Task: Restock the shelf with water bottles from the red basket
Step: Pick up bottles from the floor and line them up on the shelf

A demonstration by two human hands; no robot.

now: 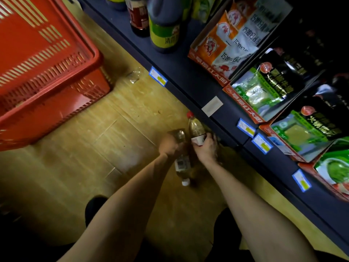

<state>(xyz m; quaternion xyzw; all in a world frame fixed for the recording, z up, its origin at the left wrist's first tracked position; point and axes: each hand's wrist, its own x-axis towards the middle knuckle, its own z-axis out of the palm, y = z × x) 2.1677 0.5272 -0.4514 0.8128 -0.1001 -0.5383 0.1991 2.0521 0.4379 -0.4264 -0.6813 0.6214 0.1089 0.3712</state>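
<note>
The red basket stands on the wooden floor at the upper left; what it holds is hidden from here. My left hand grips a clear water bottle that points white cap down toward me. My right hand grips a second clear bottle with a red cap, its cap pointing away from me. Both bottles are side by side just above the floor, close under the front edge of the dark blue shelf.
The shelf carries dark sauce bottles at the top and display boxes of orange-white packets and green-black packets. Price tags line its edge. A crumpled clear wrapper lies on the floor near the basket.
</note>
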